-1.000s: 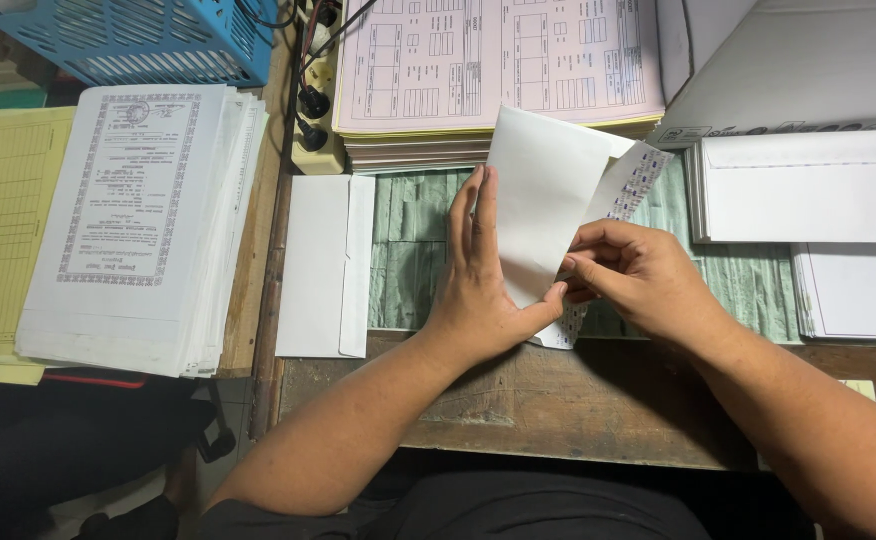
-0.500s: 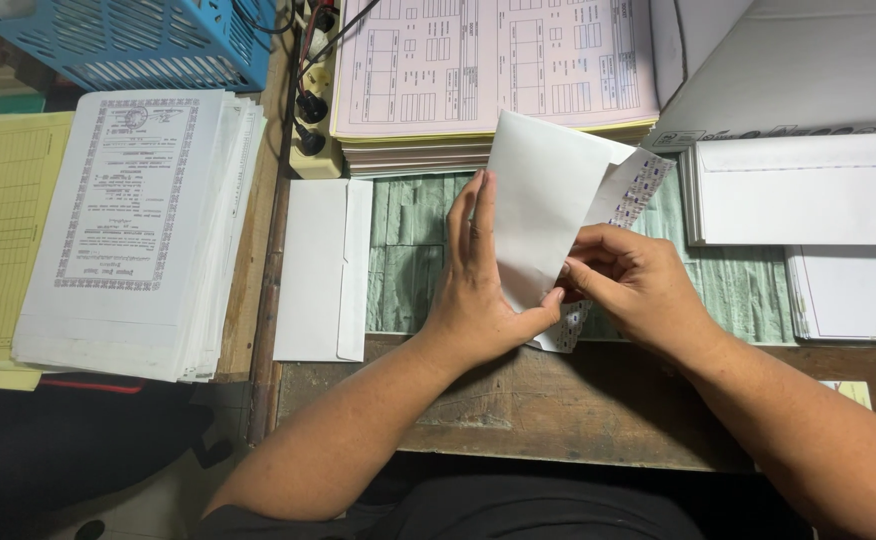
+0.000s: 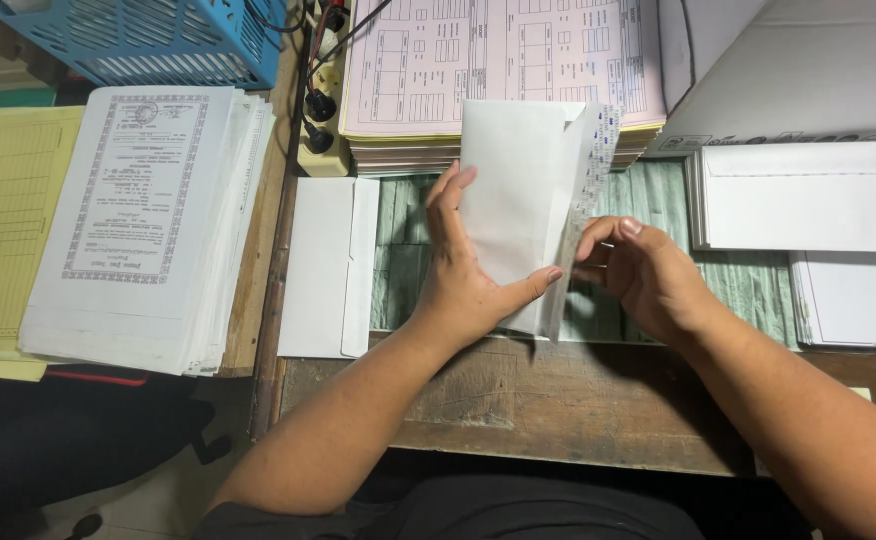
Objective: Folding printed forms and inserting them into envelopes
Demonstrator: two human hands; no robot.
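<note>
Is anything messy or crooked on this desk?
Nothing is spilled or torn. The one odd bit: the paper stack at the left hangs over the desk edge, its sheets fanned unevenly. The left hand and right hand hold an envelope upright, which looks deliberate.

Bare green mat [image 3: 413,250] lies open between my left hand [image 3: 468,285] and the flat envelope [image 3: 326,265] leftward. The pink form stack [image 3: 498,60] blocks the far edge; the envelope pile [image 3: 808,195] blocks the right.
</note>
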